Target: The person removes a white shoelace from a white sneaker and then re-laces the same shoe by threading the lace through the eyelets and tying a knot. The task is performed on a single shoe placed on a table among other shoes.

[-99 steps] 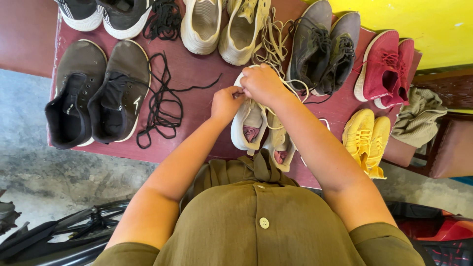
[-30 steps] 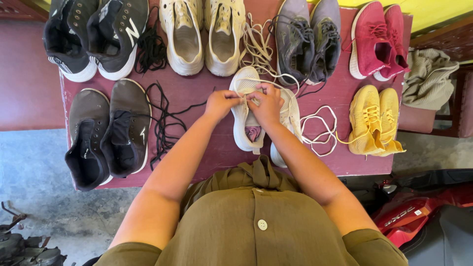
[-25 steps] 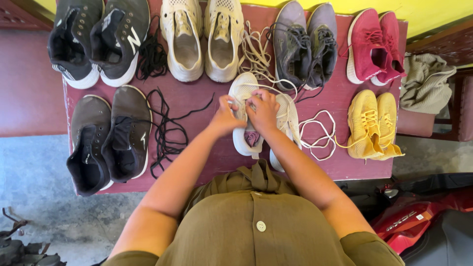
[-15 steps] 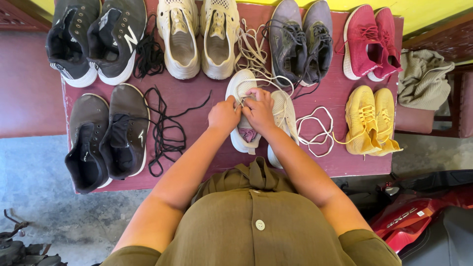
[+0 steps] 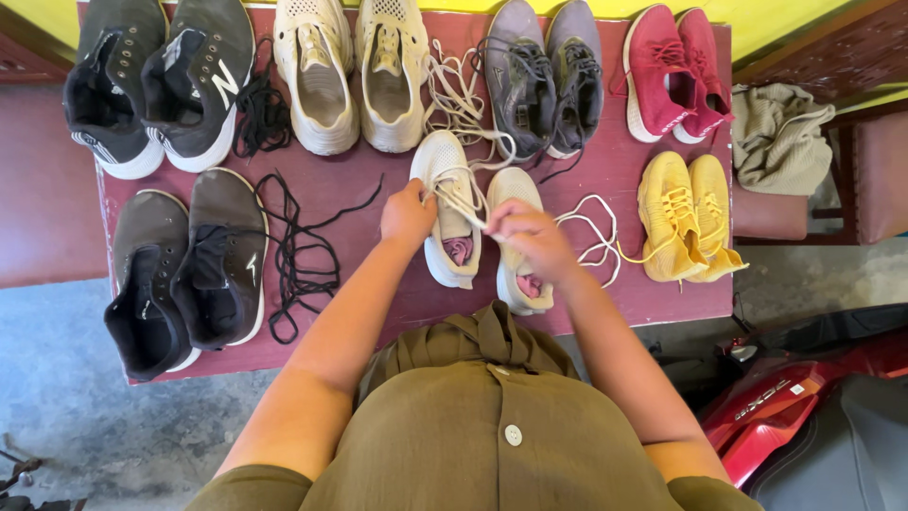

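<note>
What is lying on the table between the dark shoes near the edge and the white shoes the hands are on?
A loose black shoelace lies tangled on the maroon table, seen from the head camera.

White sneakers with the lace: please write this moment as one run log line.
left hand: on white sneaker | right hand: pinching white lace | second white sneaker: beside | surface: maroon table

Bare surface (image 5: 369,189) is left between the black lace pile (image 5: 298,255) and the white shoes (image 5: 473,227). Passage farther back is blocked by cream shoes (image 5: 355,76) and grey shoes (image 5: 544,80); rightward, by loose white lace (image 5: 591,237) and yellow shoes (image 5: 686,218).
</note>
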